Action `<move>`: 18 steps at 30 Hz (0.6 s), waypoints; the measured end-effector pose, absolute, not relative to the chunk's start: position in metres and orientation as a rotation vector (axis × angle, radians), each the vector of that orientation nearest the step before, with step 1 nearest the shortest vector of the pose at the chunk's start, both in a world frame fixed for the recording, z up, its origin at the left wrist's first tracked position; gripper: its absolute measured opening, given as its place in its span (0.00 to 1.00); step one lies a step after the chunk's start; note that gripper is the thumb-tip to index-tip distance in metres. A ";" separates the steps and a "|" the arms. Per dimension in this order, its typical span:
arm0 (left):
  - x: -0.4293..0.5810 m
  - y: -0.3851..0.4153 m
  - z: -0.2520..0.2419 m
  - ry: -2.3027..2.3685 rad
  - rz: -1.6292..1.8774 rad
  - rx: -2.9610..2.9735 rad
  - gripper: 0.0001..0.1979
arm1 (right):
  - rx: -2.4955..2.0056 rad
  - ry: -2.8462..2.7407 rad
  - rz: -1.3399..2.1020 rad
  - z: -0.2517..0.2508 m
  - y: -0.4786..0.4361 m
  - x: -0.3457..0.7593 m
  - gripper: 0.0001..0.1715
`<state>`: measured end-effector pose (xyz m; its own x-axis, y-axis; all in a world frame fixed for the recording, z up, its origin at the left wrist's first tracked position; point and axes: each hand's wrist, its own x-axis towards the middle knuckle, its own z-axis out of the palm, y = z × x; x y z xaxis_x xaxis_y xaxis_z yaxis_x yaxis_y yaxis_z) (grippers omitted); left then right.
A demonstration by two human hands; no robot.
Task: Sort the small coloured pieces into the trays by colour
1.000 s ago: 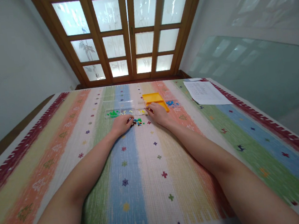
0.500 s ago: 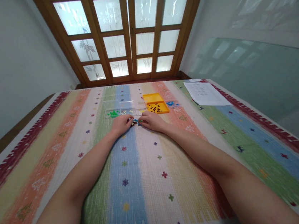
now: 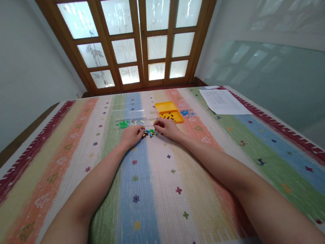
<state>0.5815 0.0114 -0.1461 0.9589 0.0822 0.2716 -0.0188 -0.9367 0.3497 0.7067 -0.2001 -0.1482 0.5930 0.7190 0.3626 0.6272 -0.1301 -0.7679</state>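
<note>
A mixed pile of tiny green, blue and dark brown pieces [image 3: 151,134] lies on the tablecloth between my hands. My left hand [image 3: 132,135] rests at the pile's left side, its fingers curled together; what they hold, if anything, is too small to make out. On the pile's right, my right hand [image 3: 167,129] is closed with thumb and fingertips pinched, near the front of the small boxes. Just beyond my left hand, a clear box holds green pieces [image 3: 123,124], beside pale pieces [image 3: 138,122]. Beyond my right hand stands an open orange box [image 3: 180,116] with dark brown pieces inside.
Right of the orange box, blue pieces [image 3: 187,113] lie in a clear box. Printed paper sheets [image 3: 224,101] lie at the table's far right. A striped tablecloth [image 3: 165,200] covers the table. Wood-framed glass doors [image 3: 142,34] stand behind it.
My right hand has drawn back from the pile, a little up and to the right, uncovering more of the pieces. My left hand stays in nearly the same place.
</note>
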 end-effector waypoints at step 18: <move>0.580 0.010 -0.143 0.002 0.384 2.779 0.17 | -1.408 -0.530 0.373 -0.161 -0.194 0.730 0.16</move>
